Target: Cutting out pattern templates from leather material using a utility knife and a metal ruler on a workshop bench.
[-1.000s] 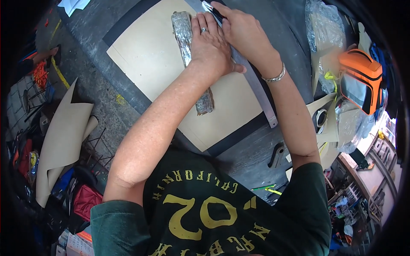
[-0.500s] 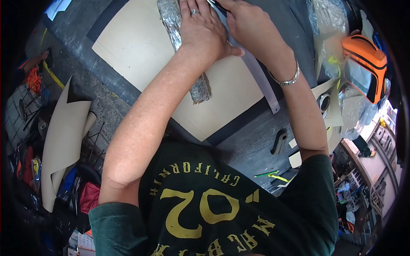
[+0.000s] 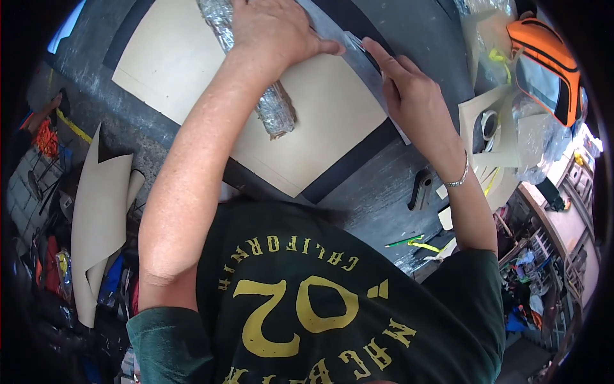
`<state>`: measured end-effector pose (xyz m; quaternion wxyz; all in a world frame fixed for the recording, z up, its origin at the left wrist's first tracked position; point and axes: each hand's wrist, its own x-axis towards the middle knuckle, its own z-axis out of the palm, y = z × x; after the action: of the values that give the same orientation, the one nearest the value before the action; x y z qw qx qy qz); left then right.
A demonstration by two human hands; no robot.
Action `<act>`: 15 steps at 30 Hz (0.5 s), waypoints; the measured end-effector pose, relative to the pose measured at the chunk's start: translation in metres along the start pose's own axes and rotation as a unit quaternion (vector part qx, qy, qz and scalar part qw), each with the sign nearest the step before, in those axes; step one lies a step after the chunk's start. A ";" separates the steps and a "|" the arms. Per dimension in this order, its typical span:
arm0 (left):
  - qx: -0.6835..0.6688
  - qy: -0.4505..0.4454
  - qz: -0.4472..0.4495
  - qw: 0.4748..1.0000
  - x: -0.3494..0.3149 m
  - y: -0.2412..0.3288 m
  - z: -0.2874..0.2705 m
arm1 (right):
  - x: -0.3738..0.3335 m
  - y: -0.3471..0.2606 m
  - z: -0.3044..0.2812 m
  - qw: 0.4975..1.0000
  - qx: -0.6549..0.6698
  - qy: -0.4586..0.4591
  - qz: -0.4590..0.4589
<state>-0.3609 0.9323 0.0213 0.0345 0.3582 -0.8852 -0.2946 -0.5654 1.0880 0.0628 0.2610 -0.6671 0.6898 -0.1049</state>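
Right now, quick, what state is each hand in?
Left hand: open, palm down over the beige sheet, fingertips out of frame.
Right hand: closed around a utility knife.

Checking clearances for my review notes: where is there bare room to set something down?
Bare tabletop shows between the black sheet's near edge and the dark tool, and between the right hand and the clear plastic. The cream sheet is open left of the wrapped bar. Crowded: the right side, with paper scraps and an orange bag.
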 end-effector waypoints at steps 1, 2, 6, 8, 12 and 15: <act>-0.044 -0.016 0.009 0.999 -0.001 -0.001 -0.004 | -0.008 0.002 -0.001 1.000 0.012 -0.006 0.014; -0.089 -0.030 0.018 0.995 0.000 -0.001 -0.008 | -0.015 0.004 -0.003 1.000 0.011 -0.005 0.019; -0.175 -0.044 0.052 0.982 -0.001 -0.002 -0.014 | -0.042 0.011 -0.008 0.998 0.013 -0.025 0.054; -0.197 -0.066 0.065 0.976 0.001 -0.003 -0.019 | -0.051 0.014 -0.009 0.997 0.016 -0.029 0.067; -0.258 -0.105 0.086 0.957 0.004 -0.005 -0.027 | -0.062 0.017 -0.011 0.996 0.024 -0.037 0.082; -0.008 -0.040 0.009 0.999 0.003 0.002 0.003 | -0.070 0.014 -0.009 0.995 0.032 -0.035 0.093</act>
<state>-0.3653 0.9332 0.0197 0.0049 0.3382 -0.8866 -0.3154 -0.5839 1.1560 0.0792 0.3146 -0.5947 0.7356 -0.0791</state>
